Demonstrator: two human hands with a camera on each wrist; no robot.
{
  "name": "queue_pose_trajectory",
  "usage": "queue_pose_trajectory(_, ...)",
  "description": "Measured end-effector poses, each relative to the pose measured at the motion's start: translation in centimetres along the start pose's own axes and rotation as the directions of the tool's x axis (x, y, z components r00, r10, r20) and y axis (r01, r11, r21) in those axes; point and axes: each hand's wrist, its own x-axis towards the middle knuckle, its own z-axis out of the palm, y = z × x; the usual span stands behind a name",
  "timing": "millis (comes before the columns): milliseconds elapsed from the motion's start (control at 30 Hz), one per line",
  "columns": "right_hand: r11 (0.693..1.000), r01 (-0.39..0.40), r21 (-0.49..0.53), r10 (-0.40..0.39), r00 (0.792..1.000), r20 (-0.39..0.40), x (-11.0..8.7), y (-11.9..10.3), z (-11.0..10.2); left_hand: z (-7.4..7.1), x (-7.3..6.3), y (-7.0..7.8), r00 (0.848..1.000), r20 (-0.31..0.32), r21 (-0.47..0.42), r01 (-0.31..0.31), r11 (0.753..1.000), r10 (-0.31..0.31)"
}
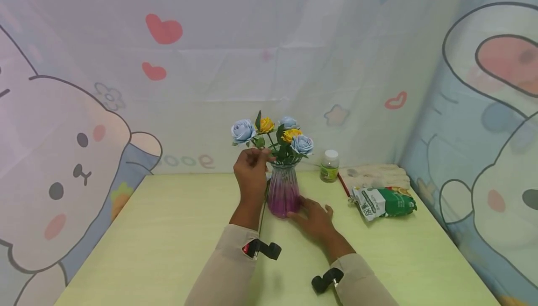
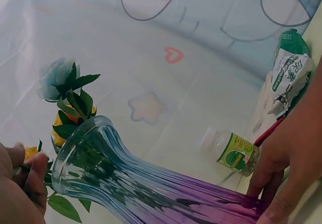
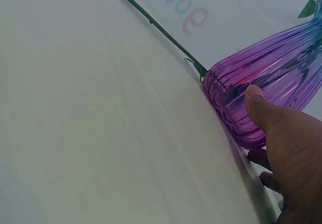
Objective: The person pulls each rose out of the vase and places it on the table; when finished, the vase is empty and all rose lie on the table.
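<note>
A ribbed glass vase, clear at the rim and purple toward the base, stands on the table holding blue and yellow artificial roses. Beside its rim, my left hand pinches a rose stem with bent fingers; which bloom it carries I cannot tell. A blue rose shows above that hand. My right hand holds the vase low down, its thumb against the purple glass. A long green stem extends past the vase base in the right wrist view.
Right of the vase stands a white-capped jar with a green label. Farther right, a green and white packet lies in front of pale gloves, near a thin red stick. A printed cloth hangs behind the table.
</note>
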Motion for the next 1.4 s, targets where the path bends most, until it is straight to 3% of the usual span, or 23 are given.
queue_pose_trajectory(200,1.000,0.003,0.001,-0.003,1.000,-0.002,0.0,0.0,-0.1,-0.4,-0.3,-0.1,1.000,0.016,0.006,-0.025,1.000,0.024)
queue_pose_trajectory(400,1.000,0.000,-0.003,0.000,1.000,0.003,0.0,0.0,-0.1,-0.4,-0.2,-0.5,0.994,-0.011,-0.134,-0.112,0.985,0.111)
queue_pose_trajectory(567,1.000,0.001,0.002,-0.001,1.000,0.004,0.0,-0.1,-0.1,-0.4,-0.1,-0.5,0.993,-0.046,-0.218,-0.116,0.969,0.109)
queue_pose_trajectory(667,1.000,0.004,0.001,-0.004,1.000,0.001,-0.1,-0.1,-0.1,-0.5,0.0,-0.4,0.994,-0.051,-0.231,-0.108,0.967,0.099)
queue_pose_trajectory(900,1.000,0.015,0.003,-0.015,1.000,0.007,-0.2,-0.2,0.0,-1.5,0.4,0.2,0.988,-0.073,-0.213,-0.152,0.965,0.139)
queue_pose_trajectory(1000,1.000,0.013,0.000,-0.013,1.000,0.010,-0.2,-0.2,0.0,-2.2,0.6,0.5,0.989,-0.116,-0.214,-0.110,0.971,0.087)
queue_pose_trajectory(1133,1.000,0.010,-0.001,-0.010,1.000,0.005,-0.2,-0.4,-0.2,-3.1,0.8,0.6,0.981,-0.186,-0.275,0.004,0.962,-0.057)
queue_pose_trajectory(1233,1.000,0.005,0.007,-0.005,1.000,0.005,-0.3,-0.4,-0.2,-3.7,0.9,0.5,0.960,-0.228,-0.345,0.077,0.936,-0.162)
queue_pose_trajectory(1400,1.000,0.010,0.004,-0.010,1.000,-0.001,-0.2,0.0,0.0,-4.7,1.2,-0.3,0.921,-0.246,-0.469,0.159,0.869,-0.301)
